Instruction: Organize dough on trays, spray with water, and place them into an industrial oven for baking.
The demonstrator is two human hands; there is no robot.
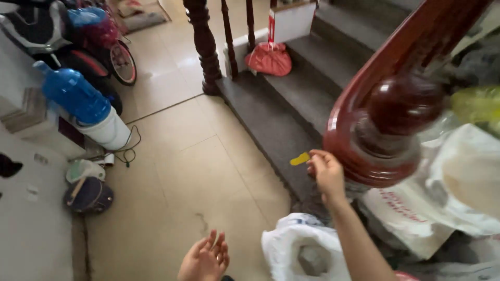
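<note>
A small flat yellow scrap, curved like a leaf or peel and of a material I cannot tell, sits pinched at the fingertips of the right hand. It sticks out toward nine o'clock from that hand, over the edge of the lowest grey stone stair step. The right hand's fingers are closed on the scrap, thumb and forefinger meeting.

The left hand hangs low at six o'clock, palm up, fingers spread loosely and holding nothing, above the beige tiled floor.

Just at four o'clock from the right hand rises the glossy dark red wooden newel post with its round knob. Below the right forearm, at five o'clock, a white plastic bag stands open with something grey inside. At three o'clock lie large white sacks, one bearing red print, and a yellow-green translucent bag beyond them.

Up the stairs at twelve o'clock a red cloth bag rests on a step, with a white box edged by a red label strip behind it. At ten o'clock a blue water jug sits inverted on a white dispenser; a dark helmet lies on the floor at nine o'clock.
</note>
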